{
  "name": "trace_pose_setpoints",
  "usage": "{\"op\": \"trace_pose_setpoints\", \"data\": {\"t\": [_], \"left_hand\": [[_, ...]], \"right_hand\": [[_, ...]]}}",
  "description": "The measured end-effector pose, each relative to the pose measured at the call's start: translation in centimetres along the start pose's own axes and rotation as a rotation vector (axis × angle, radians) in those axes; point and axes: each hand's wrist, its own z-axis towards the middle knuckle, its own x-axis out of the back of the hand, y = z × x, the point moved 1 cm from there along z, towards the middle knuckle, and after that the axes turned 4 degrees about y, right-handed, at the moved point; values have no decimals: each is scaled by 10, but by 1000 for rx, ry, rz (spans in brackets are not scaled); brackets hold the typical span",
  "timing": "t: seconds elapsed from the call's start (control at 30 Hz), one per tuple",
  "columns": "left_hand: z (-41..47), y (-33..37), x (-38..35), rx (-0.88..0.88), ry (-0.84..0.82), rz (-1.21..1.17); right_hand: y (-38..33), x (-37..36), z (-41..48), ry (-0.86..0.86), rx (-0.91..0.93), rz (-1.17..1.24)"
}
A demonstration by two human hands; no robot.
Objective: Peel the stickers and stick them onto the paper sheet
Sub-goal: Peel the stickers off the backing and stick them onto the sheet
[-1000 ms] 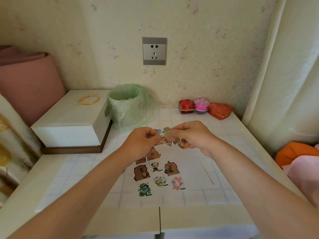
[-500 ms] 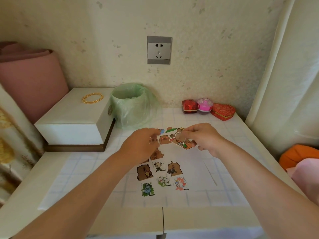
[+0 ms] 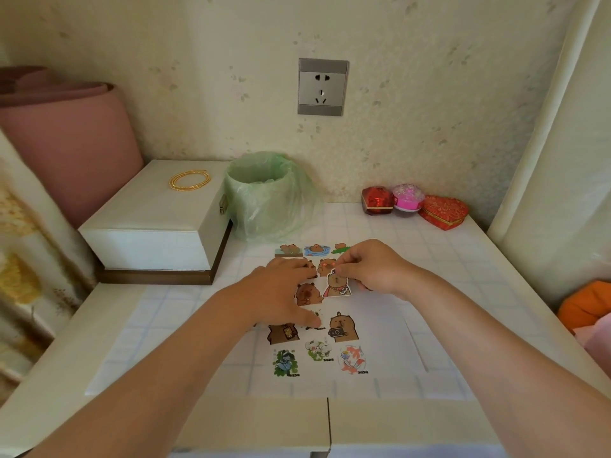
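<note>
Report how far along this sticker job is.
Done: roughly a dozen stickers lie in rows on the paper sheet. In hand: the right hand pinches a capybara sticker at the sheet while the left hand rests flat on it. Left: pressing that one down; the sheet's right part is bare.

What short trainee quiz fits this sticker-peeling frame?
1. True or false: the right hand pinches a white-edged capybara sticker.
2. What lies on the white rectangular box? A. gold bangle B. scissors C. pen
3. Fill in: the left hand rests on the white ___.
Key: 1 true; 2 A; 3 paper sheet.
</note>
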Motion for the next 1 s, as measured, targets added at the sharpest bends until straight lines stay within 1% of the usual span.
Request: {"op": "trace_pose_setpoints", "data": {"t": [0.07, 0.17, 0.23, 0.3, 0.63, 0.77, 1.0], "left_hand": [[0, -1, -1, -1, 13, -2], [0, 0, 0, -8, 21, -3], [0, 0, -1, -9, 18, -1], [0, 1, 0, -7, 16, -1], [-1, 2, 1, -8, 12, 10], [-1, 2, 2, -7, 12, 13], [-2, 3, 3, 0, 4, 17]], "right_hand": [[-2, -4, 2, 33, -32, 2], [-1, -7, 4, 88, -135, 11], [1, -9, 3, 110, -202, 67], [2, -10, 1, 124, -231, 95], [5, -12, -7, 182, -178, 52], [8, -13, -6, 210, -151, -1], [11, -13, -5, 204, -142, 29]]}}
